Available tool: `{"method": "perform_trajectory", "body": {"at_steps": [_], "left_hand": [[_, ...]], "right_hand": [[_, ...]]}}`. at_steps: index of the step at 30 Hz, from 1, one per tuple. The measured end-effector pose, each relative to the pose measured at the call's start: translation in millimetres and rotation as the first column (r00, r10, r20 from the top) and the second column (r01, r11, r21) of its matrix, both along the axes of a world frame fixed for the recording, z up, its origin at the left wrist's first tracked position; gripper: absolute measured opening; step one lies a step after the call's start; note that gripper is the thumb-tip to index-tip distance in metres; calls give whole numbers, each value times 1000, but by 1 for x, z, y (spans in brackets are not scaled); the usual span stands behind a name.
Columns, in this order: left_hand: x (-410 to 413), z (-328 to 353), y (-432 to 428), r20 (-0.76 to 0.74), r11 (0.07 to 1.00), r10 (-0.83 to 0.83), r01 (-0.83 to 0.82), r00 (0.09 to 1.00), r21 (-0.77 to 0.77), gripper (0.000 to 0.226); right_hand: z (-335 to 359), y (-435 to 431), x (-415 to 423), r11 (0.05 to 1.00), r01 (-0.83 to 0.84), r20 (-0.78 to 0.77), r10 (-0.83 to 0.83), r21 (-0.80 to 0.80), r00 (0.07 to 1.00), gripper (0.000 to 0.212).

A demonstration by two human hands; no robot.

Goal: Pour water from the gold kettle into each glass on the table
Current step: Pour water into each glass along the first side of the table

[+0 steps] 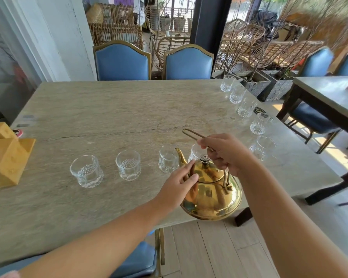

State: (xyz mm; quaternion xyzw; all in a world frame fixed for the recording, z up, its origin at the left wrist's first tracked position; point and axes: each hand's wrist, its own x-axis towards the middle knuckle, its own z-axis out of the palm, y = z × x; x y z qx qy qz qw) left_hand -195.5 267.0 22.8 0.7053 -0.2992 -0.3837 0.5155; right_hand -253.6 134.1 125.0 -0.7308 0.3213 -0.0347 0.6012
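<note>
Kettle, gold, at table near edge: right hand clasps its handle, left hand steadies the lid, spout aimed up-left at the nearest glass, just beyond.

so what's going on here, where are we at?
A person is holding the gold kettle over the near edge of the table. The right hand grips its wire handle; the left hand rests on the lid. The spout points at a glass in the near row, but no water is visibly flowing. Four glasses stand along the near side and five more run up the right edge. Whether any holds water cannot be told.
</note>
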Motion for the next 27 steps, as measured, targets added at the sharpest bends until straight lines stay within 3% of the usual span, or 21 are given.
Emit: {"method": "perform_trajectory", "body": {"at_steps": [8, 13, 27], "left_hand": [[-11, 7, -1, 300, 998, -56, 43, 952, 47, 51], [-20, 12, -12, 269, 997, -67, 56, 961, 47, 52], [-67, 21, -79, 154, 1000, 4, -4, 988, 3, 51]], "right_hand": [[-7, -3, -28, 994, 59, 129, -70, 90, 989, 31], [-3, -16, -45, 989, 80, 166, -101, 127, 981, 32], [20, -82, -74, 996, -7, 56, 2, 86, 998, 28]]}}
